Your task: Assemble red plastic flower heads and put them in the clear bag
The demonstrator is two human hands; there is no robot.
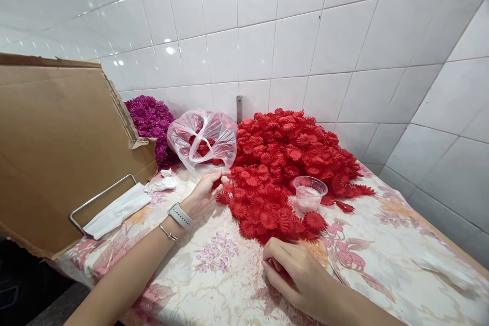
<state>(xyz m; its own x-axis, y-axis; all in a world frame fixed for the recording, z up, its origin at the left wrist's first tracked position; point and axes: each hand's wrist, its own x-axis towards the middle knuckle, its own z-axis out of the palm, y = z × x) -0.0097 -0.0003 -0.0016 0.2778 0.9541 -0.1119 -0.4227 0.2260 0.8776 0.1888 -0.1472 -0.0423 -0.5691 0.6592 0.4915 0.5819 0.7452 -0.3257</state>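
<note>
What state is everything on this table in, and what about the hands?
Red pieces: heaped loosely
Purple pieces: heaped, partly hidden
Plastic bag: bulging, red pieces inside; whether tied is unclear
Clear cup: upright, open-topped; contents unclear
Cardboard: standing, edge torn
White scrap: crumpled
Tablecloth: spread, littered with reddish bits
Left hand: partly curled, at the red heap's edge
Right hand: fingers curled, grip unclear

1. Your 2 forearms (130,270) angle in from opposite sides, apart from each other.
2. Your left hand (206,188) reaches farther out, its fingers partly curled and pointing right.
3. Your right hand (296,272) sits nearer you, knuckles up, fingers curled in toward the palm.
</note>
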